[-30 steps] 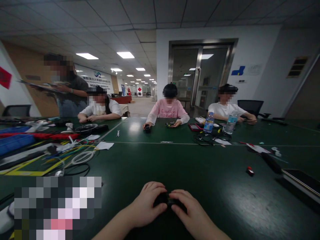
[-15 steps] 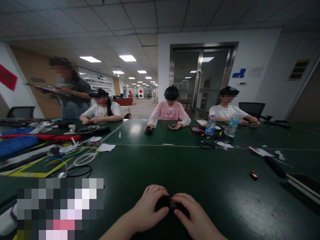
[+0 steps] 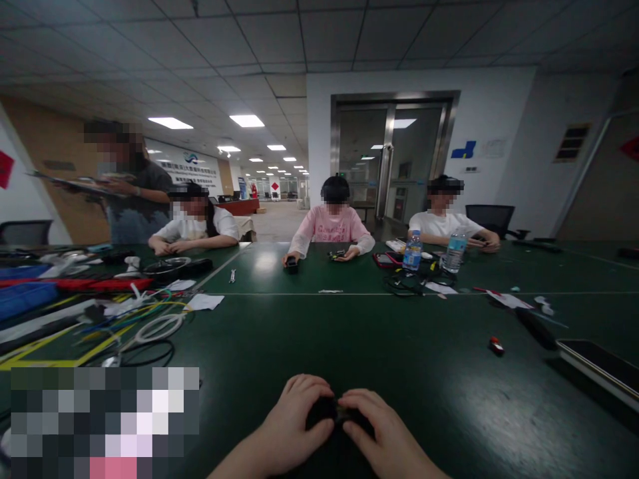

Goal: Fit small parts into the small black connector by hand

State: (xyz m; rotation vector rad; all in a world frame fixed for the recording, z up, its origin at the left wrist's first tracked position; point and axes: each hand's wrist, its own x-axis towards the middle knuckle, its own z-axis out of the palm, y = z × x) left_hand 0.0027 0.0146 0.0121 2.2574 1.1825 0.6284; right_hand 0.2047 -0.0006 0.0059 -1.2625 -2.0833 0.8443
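Barely shifted since a second earlier, my left grip [image 3: 292, 422] and right grip [image 3: 384, 436] pinched the small black part [image 3: 332, 411] | part held low at the near counter [image 3: 399, 346] | even fingertip pressure seemed wisest.

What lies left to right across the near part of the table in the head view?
white cable coil → left hand → small black object → right hand → small red object → flat dark device

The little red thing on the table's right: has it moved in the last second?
No. The red thing lies where it was, just left of the black bar; only the view shifted.
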